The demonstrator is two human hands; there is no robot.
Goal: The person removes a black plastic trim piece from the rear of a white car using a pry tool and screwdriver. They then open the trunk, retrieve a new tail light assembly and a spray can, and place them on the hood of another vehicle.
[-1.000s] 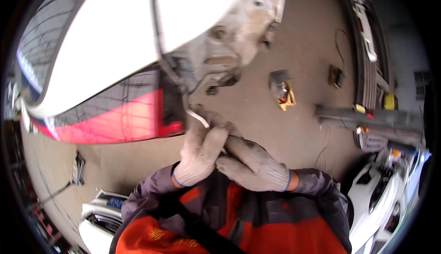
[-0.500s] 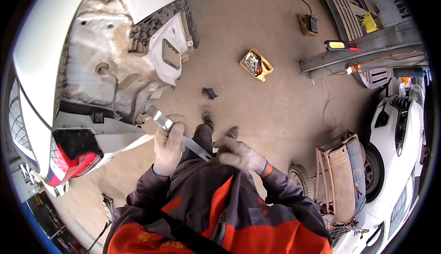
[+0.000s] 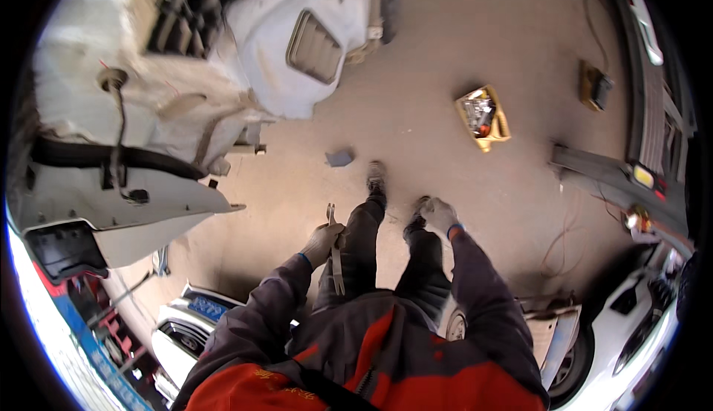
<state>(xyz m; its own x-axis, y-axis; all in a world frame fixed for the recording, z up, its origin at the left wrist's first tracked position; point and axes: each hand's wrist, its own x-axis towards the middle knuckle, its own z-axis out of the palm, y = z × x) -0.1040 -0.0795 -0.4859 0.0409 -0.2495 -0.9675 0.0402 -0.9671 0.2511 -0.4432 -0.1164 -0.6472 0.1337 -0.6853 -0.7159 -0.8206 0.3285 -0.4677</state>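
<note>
Gripping, in the head view, a forked metal bar (image 3: pixel 337 274) with the left hand (image 3: pixel 321 245) above the left leg (image 3: pixel 362 236); curling the right hand (image 3: pixel 440 215), cannot tell whether empty. Apparently done uncovering the car body (image 3: pixel 223 88); cannot tell remaining work.

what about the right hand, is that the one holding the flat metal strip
No, the flat metal strip is in the left hand, while the right hand is apart from it.
</note>
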